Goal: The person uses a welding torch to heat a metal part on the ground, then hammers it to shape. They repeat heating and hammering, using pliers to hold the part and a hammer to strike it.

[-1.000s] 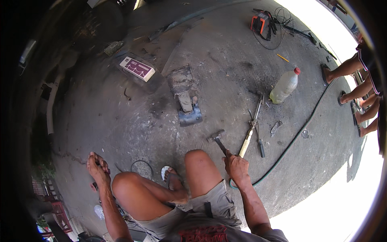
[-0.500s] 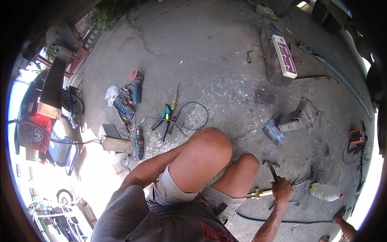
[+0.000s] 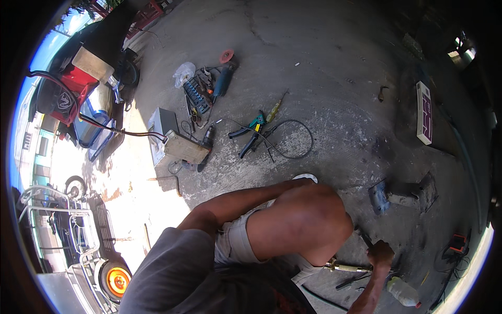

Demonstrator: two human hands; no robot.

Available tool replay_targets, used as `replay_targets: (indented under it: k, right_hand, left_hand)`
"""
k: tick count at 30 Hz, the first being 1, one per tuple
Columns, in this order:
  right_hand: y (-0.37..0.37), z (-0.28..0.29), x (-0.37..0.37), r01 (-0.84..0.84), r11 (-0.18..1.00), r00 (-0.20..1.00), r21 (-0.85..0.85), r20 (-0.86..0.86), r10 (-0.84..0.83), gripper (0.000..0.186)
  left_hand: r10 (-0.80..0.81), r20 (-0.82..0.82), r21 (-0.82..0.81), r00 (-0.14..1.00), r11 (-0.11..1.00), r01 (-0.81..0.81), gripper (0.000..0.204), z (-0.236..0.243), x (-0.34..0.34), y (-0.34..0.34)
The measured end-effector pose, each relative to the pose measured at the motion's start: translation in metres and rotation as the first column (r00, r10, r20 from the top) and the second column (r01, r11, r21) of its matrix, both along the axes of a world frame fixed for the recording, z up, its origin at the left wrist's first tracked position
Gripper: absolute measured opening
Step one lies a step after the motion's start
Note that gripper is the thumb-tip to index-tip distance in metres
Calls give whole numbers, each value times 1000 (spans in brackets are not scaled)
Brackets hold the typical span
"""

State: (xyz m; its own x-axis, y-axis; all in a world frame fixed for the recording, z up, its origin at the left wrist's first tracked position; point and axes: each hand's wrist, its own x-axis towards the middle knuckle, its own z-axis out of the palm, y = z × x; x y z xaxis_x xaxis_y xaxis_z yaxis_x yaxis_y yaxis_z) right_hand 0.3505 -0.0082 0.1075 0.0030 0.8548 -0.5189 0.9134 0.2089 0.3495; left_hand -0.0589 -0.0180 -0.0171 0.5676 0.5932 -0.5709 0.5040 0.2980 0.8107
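Observation:
My right hand point(image 3: 380, 254) is closed around the dark handle of a hammer point(image 3: 365, 238), at the lower right beyond my knee. The hammer's head end is partly hidden by the knee. Beside that hand a brass torch fitting point(image 3: 351, 268) lies over the ground. My left forearm crosses above my thigh, and my left hand point(image 3: 302, 182) is mostly hidden behind the knee, its fingers not readable. Right at it shows the edge of a white round thing point(image 3: 306, 177). Farther right, a welded metal bracket point(image 3: 405, 197) with a bluish plate rests on the concrete.
Ahead lie a teal-and-black clamp point(image 3: 254, 125) with a looped cable, an angle grinder point(image 3: 225, 78), a socket set point(image 3: 195, 95) and a drill point(image 3: 208, 140) beside a metal box point(image 3: 183, 146). A plastic bottle point(image 3: 402, 291) lies lower right; a purple-and-white box point(image 3: 424, 114) far right.
My view has swung left, so ground things sit farther right. A white round thing now shows by my left hand beyond the knee. My right hand keeps hold of the hammer.

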Motion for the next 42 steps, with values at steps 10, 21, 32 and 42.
replay_targets:
  k: [10, 21, 32, 42]
  right_hand:
    - [15, 9, 0, 42, 990, 999, -138, 32, -38, 28]
    - [-61, -13, 1, -25, 995, 998, 96, -49, 30, 29]
    - [-81, -17, -18, 174, 981, 981, 88, -99, -165, 20]
    - [-44, 2, -57, 598, 801, 769, 37, -309, -560, 21]
  left_hand:
    - [-83, -230, -159, 970, 986, 47, 30, 5, -110, -95]
    - [139, -506, 164, 852, 984, -63, 34, -43, -205, -114]
    - [961, -262, 707, 86, 252, -661, 34, -23, -422, -5]
    - [714, -665, 746, 222, 651, 141, 39, -83, -742, 101]
